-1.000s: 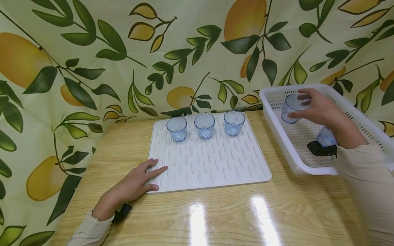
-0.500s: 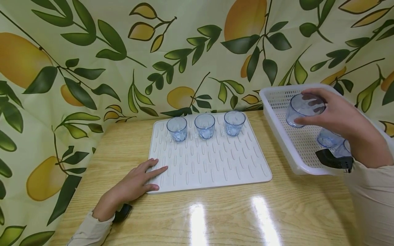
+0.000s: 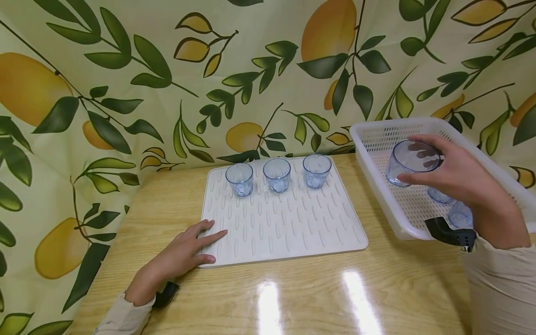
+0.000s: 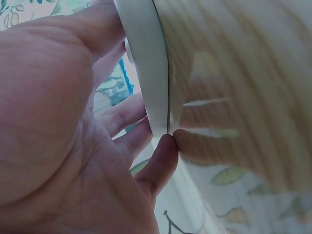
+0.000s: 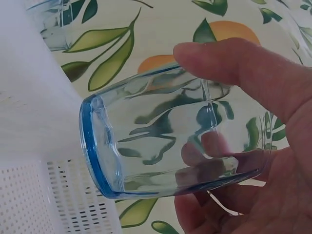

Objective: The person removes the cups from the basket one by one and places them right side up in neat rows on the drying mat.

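My right hand (image 3: 465, 174) grips a clear blue drinking glass (image 3: 412, 160) over the white basket, thumb on one side and fingers on the other. In the right wrist view the glass (image 5: 170, 131) shows its thick blue base, and the basket wall stands beside it. My left hand (image 3: 184, 249) rests with spread fingers on the near left corner of the white ridged drying mat (image 3: 289, 223). The left wrist view shows its fingertips at the edge of the mat (image 4: 146, 73). Three matching glasses stand upright in a row along the mat's back: left (image 3: 240, 179), middle (image 3: 277, 175), right (image 3: 317, 171).
The white perforated basket (image 3: 378, 202) stands on the wooden table (image 3: 310, 298) right of the mat. More blue glasses (image 3: 460, 215) sit inside it, partly hidden by my right arm. A fruit-patterned cloth (image 3: 259, 70) hangs behind the table.
My right hand has taken hold of the glass in the basket and raised it, shifting slightly right and toward me. The left hand stays on the mat corner. The head view has tilted slightly.
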### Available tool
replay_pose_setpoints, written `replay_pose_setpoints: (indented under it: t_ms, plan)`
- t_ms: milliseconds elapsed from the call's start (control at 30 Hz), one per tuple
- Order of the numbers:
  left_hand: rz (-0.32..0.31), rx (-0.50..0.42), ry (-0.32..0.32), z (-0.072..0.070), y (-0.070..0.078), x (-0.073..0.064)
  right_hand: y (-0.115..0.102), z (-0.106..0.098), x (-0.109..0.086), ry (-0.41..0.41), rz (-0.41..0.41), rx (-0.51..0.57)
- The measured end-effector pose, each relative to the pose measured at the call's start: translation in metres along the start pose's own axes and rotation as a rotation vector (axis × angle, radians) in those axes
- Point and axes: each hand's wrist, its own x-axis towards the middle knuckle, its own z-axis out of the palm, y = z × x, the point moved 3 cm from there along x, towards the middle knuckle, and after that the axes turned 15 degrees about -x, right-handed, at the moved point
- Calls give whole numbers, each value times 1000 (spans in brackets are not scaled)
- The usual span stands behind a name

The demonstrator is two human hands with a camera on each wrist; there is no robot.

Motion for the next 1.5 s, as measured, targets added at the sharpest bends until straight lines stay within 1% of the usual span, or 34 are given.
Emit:
replay_pose_setpoints:
  t_ms: [167, 400, 500, 733, 867, 1167, 1333, 1500]
  plan:
    - [-1, -5, 13, -1, -1, -1, -2, 0, 0, 2, 9, -7]
    - [22, -9, 16, 0, 0, 0, -6, 0, 0, -13, 4, -45]
    - [30, -9, 18, 0, 0, -1, -8, 1, -1, -24, -4, -46]
    - [15, -20, 14, 2, -1, 0, -12, 4, -3, -35, -3, -79]
    - [34, -14, 23, 2, 0, 1, -16, 4, -4, -33, 0, -84]
    - [-6, -37, 4, 3, -2, 1, -20, 4, -5, -28, -8, -105]
    - [-8, -34, 6, 3, -4, 0, -24, 5, -5, -19, -21, -104]
    - [-4, -35, 10, 4, -5, -1, -29, 6, -6, -20, -13, -102]
